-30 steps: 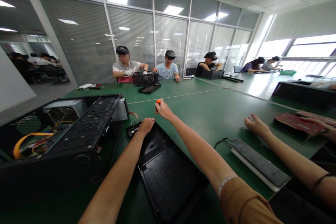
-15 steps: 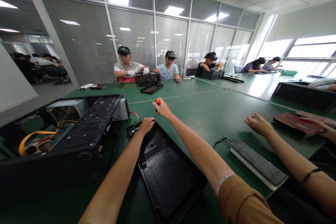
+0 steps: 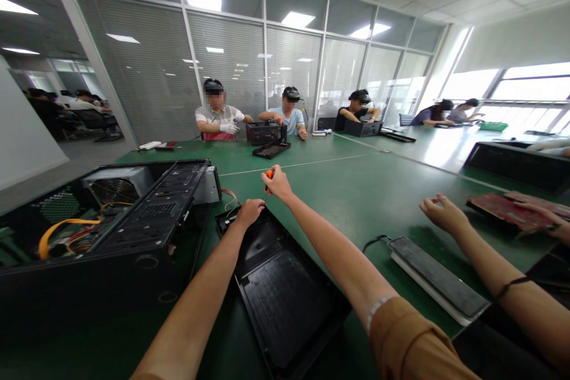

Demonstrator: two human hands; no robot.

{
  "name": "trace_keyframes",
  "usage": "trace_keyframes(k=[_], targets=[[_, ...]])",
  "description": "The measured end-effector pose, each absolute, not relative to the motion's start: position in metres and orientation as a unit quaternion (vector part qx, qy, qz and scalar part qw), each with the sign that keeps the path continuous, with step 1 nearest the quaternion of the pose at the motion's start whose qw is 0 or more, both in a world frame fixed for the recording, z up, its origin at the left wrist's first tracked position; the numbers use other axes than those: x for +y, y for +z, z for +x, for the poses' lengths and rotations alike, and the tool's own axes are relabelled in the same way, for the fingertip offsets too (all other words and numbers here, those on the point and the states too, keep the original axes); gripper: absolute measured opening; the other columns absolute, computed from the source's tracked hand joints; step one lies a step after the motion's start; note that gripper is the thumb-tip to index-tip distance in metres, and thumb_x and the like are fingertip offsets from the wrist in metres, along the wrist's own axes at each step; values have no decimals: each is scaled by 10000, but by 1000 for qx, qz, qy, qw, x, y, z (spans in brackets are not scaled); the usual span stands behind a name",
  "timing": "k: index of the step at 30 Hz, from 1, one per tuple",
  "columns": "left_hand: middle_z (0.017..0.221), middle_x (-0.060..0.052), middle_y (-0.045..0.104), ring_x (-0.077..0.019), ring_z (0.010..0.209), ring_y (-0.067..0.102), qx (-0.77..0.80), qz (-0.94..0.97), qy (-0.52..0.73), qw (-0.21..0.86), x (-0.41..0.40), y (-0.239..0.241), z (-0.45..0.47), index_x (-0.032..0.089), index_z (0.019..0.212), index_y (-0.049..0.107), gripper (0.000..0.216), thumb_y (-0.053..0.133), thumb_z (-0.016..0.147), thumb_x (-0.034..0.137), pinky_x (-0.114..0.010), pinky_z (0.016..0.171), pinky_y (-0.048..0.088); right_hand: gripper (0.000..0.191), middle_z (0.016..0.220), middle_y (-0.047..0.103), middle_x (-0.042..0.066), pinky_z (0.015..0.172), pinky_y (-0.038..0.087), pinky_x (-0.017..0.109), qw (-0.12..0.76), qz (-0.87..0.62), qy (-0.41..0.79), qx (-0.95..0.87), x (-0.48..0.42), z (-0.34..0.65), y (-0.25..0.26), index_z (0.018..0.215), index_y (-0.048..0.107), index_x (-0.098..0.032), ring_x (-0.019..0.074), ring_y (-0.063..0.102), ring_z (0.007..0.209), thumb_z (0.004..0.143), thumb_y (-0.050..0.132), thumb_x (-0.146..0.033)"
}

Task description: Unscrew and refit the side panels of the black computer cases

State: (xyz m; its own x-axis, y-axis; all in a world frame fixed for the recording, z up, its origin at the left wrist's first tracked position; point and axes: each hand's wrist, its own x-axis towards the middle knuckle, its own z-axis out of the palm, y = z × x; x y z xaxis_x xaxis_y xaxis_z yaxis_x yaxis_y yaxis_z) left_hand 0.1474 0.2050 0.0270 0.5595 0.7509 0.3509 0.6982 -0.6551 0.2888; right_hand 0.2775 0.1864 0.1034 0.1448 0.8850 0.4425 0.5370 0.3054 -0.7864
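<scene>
My right hand (image 3: 279, 183) is closed around the orange handle of a screwdriver (image 3: 269, 174), held upright with its thin shaft pointing down. Just below and to the left, my left hand (image 3: 250, 212) has its fingers pinched together by the screwdriver's tip, at the far end of a black computer case front panel (image 3: 285, 291). What those fingers hold is hidden. The panel lies on the green table with its hollow inside facing up. Thin wires (image 3: 229, 195) run near its far left corner. The tip's exact contact point is too small to make out.
At left lies an opened computer case (image 3: 133, 225) with a power supply and a yellow cable. A grey-topped slab (image 3: 439, 276) lies right of my arm, near a neighbour's hand (image 3: 445, 214) and a red circuit board (image 3: 512, 211). Co-workers sit across the table around another case (image 3: 266, 133).
My hands and the screwdriver stay nearly in place. Across the table, the small case and its panel have shifted right, and the gloved co-worker's hands have come off the case.
</scene>
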Motion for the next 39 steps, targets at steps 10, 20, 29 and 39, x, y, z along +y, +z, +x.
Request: trace_keyframes(k=[10, 20, 29, 39], targets=[[898, -43, 664, -169, 856, 596, 416, 882, 217, 44, 207, 24, 148, 199, 907, 641, 206, 464, 802, 211, -250, 781, 422, 100, 492, 514, -67, 429, 427, 159, 476, -563, 179, -652, 186, 283, 100, 838, 414, -198, 82, 534, 402, 797, 431, -288], [893, -49, 663, -173, 856, 596, 421, 880, 216, 32, 204, 25, 149, 199, 895, 639, 195, 467, 803, 215, -262, 800, 418, 253, 611, 541, -42, 357, 369, 164, 482, -582, 164, -634, 185, 278, 95, 868, 364, -205, 78, 500, 377, 764, 491, -397], [876, -65, 658, -174, 841, 593, 447, 862, 236, 19, 174, 45, 148, 172, 868, 625, 161, 486, 786, 179, -267, 778, 429, 243, 700, 588, 26, 609, 362, 226, 391, -602, -96, -689, 125, 288, 130, 834, 519, -189, 146, 549, 673, 819, 405, -403], [1059, -58, 575, -172, 1009, 503, 361, 890, 274, -53, -15, 118, 55, 193, 1052, 524, 263, 336, 874, 241, -272, 931, 331, 180, 906, 595, 83, 657, 352, 246, 29, -496, -81, -864, -100, 297, 110, 973, 537, -203, 166, 552, 779, 828, 441, -248]])
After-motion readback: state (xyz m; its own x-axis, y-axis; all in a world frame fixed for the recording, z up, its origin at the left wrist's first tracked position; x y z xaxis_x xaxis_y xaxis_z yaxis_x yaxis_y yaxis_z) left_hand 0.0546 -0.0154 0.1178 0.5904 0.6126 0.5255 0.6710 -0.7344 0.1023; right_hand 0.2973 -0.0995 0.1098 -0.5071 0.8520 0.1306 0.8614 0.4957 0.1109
